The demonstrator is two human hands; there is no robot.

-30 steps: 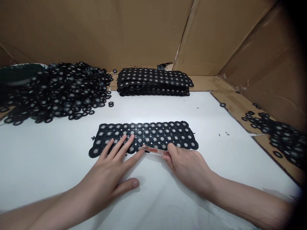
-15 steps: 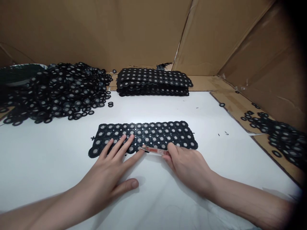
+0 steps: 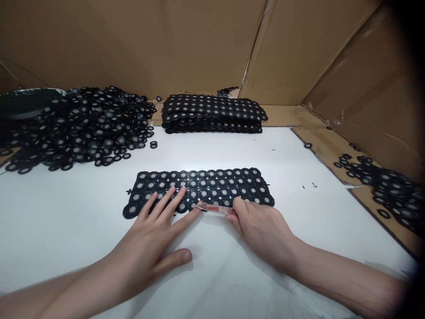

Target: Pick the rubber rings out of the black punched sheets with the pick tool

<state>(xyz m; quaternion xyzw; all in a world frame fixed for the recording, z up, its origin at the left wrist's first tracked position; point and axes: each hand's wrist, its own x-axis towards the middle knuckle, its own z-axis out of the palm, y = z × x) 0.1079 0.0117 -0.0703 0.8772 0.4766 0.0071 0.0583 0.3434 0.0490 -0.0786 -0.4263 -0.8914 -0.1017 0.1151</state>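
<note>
A black sheet of joined rubber rings with pale centres (image 3: 214, 182) lies flat on the white board. My left hand (image 3: 156, 235) is open, fingers spread, with fingertips resting on the sheet's left half and front edge. Held in my right hand (image 3: 262, 226) is a slim, clear-and-red craft knife (image 3: 217, 209). Its tip points left, at the sheet's front edge beside my left index finger. My right fingers are wrapped round its back end, which they hide.
A heap of loose black rings (image 3: 96, 126) sits at the back left beside a round container (image 3: 33, 99). Stacked ring sheets (image 3: 212, 110) stand at the back. More rings (image 3: 395, 190) lie on cardboard at the right. Cardboard walls (image 3: 133, 44) enclose the white board (image 3: 275, 155).
Hardly anything differs. The whole view has shifted by a few pixels; both hands, the knife and the sheet keep nearly the same places.
</note>
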